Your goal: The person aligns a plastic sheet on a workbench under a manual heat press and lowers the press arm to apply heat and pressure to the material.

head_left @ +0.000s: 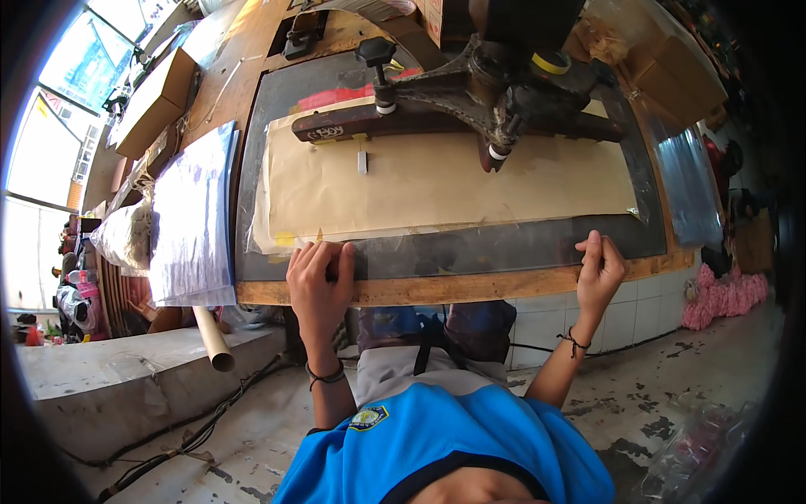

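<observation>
My left hand (321, 281) is at the front edge of the dark grey board (453, 253), its fingers curled together. Over the board's front right part, my right hand (601, 267) is closed, with thumb and forefinger pressed together. Faint glossy reflections lie between the hands, but I cannot make out what either one grips. Ahead of them, a long brown paper sheet (437, 189) covers the board, with yellow tape (285, 238) at its near left corner. A dark metal press bar (336, 127) crosses above the paper, hung from a heavy arm (504, 92).
Clear plastic sheets (193, 223) are stacked left of the board, and bluish ones (688, 185) hang at the right. A cardboard box (157, 102) stands far left. A cardboard tube (215, 340) juts out below the table. Pink bundles (726, 296) lie at the right.
</observation>
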### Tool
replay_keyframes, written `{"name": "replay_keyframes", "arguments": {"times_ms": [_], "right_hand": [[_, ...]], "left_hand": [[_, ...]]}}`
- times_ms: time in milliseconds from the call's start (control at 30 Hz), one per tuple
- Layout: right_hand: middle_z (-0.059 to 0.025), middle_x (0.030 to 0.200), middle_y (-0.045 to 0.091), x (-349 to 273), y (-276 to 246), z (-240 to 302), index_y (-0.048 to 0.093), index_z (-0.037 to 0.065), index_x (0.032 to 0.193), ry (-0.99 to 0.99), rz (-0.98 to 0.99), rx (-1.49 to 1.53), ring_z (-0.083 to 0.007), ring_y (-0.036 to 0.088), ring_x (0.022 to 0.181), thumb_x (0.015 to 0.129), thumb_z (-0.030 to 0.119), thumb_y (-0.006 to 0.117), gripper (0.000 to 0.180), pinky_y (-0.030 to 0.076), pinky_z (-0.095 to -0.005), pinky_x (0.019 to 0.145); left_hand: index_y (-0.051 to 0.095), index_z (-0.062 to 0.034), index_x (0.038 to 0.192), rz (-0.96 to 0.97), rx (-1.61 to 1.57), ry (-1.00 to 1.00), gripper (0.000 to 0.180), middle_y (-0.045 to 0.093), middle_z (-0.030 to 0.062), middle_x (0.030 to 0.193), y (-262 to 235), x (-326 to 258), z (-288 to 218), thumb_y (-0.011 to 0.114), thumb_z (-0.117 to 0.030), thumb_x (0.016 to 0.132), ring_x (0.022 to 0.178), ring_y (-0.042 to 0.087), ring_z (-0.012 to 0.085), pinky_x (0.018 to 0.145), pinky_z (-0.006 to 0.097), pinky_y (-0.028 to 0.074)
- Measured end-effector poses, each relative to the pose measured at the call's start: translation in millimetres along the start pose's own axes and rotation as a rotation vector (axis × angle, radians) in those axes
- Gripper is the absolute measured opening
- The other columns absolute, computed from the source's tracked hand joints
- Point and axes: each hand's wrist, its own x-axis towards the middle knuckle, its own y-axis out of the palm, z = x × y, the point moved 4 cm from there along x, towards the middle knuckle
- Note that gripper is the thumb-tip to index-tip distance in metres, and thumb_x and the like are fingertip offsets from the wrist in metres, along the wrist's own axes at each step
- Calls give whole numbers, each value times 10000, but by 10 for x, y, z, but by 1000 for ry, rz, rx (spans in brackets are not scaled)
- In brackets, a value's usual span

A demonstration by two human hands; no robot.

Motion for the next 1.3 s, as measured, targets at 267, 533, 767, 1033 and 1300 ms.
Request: {"name": "replay_keyframes", "arguments": {"times_ms": [267,533,767,1033,1300], "right_hand": [[-8,604,550,-3,-5,13,662,1,708,-42,-3,-6,-58,389,504,1035,194,636,381,261,-276,480],[-9,576,490,-14,-6,63,646,-11,705,-48,18,-1,-65,406,516,1053,225,607,422,286,-279,495],[-20,610,561,-47,-16,-21,664,4,708,-39,-12,10,-77,402,493,1040,211,635,392,265,-283,473],[-19,606,545,-28,-8,-8,659,0,704,-42,-14,13,-73,395,499,1043,206,628,398,258,-289,469],[-35,607,547,-14,-32,-12,659,-2,703,-48,-14,-15,-100,419,510,1042,204,626,398,294,-309,495]], "left_hand": [[603,-49,749,2,17,21,233,482,56,616,-10,2,-31,704,-136,940,594,467,247,647,379,383],[611,-50,753,-21,47,-8,236,493,56,625,2,-27,-15,702,-151,945,602,483,249,656,381,391],[619,-49,760,-18,49,6,231,494,58,628,-1,-20,-22,704,-155,946,607,481,251,662,379,393],[613,-48,758,-20,39,7,235,499,59,633,-17,-16,-26,702,-154,947,611,481,250,662,378,390],[614,-51,760,-16,16,7,228,502,57,634,-28,-3,-43,700,-148,948,602,473,245,658,378,385]]}}
